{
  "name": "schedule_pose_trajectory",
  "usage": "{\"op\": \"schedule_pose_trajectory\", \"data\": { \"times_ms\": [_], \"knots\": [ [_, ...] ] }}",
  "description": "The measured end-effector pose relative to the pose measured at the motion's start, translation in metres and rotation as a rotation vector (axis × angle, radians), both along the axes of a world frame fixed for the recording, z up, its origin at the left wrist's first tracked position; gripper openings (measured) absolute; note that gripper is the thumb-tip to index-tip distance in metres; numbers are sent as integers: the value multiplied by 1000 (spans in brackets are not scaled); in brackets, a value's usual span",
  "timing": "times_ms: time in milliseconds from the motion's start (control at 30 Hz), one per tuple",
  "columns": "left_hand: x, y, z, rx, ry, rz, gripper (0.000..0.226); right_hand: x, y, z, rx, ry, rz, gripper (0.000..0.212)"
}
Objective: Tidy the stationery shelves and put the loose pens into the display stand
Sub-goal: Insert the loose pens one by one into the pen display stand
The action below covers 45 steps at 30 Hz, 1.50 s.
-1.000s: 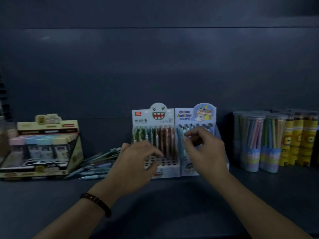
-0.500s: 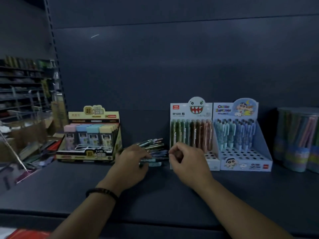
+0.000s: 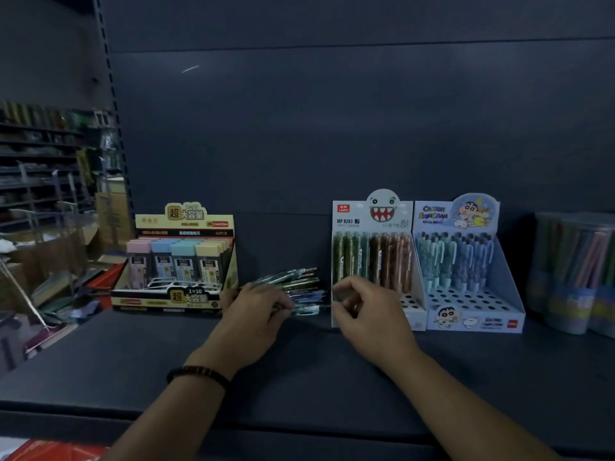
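Head view: both forearms reach over the dark shelf (image 3: pixel 299 377), wrists low. The left hand (image 3: pixel 256 314) lies palm-down on the loose pens (image 3: pixel 301 287), fingers curled over them; whether its grip is clamped on a pen cannot be told. The right hand (image 3: pixel 364 316) sits just right of that pile, grip drawn together, thumb against forefinger, contents unclear. Directly beyond the right grip is the display stand (image 3: pixel 352 224): rear rows filled, front holes vacant. Judgement: partly done; the pile is not yet slotted in. A second stand (image 3: pixel 476 322) sits further right.
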<state>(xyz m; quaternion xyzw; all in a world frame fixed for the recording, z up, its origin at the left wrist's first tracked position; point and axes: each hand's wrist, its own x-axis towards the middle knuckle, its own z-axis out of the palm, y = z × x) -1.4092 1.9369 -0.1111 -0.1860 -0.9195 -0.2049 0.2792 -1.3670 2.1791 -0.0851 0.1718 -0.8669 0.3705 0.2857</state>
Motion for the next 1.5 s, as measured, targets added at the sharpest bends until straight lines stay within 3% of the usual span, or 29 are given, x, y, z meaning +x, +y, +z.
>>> {"op": "schedule_pose_trajectory", "data": {
  "times_ms": [267,700,900,1067,1200,1400,1500],
  "knots": [
    [15,13,12,200,50,-244,18,-1,4,0,-246,-33,128,7],
    [25,19,24,78,105,-197,23,-3,10,10,-647,46,137,20],
    [43,72,55,257,14,-311,22,7,38,39,-869,3,198,21],
    [44,134,68,324,-47,-353,21,5,94,66,-764,110,119,22],
    [40,174,62,96,92,-279,19,-2,153,85,-547,201,0,26],
    [35,213,51,-162,143,-313,31,-33,189,83,-404,300,-153,23],
    [33,223,40,-9,64,-347,30,-47,189,76,-371,293,-168,25]
  ]
}}
